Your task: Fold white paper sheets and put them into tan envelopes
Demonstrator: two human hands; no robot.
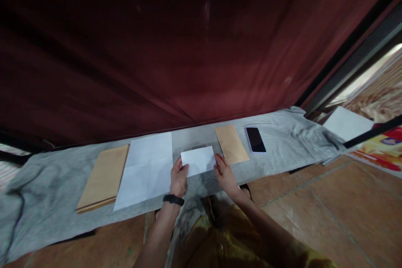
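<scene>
A folded sheet of white paper (198,160) is held low over the grey cloth in front of me. My left hand (179,179), with a dark band on its wrist, grips the left edge, thumb on top. At the opposite edge, my right hand (225,176) has its fingers curled around the paper's side; its fingertips are partly hidden. Larger white sheets (146,171) with faint creases lie flat to the left. Beyond them is a stack of brown envelopes (102,176). One brown envelope (231,144) lies just right of the folded paper.
A phone (256,140) with a dark screen lies right of the single envelope. The grey cloth (282,142) covers a long narrow surface backed by a dark red curtain (201,50). A white box-like object (348,123) stands far right, above the tiled floor (314,209).
</scene>
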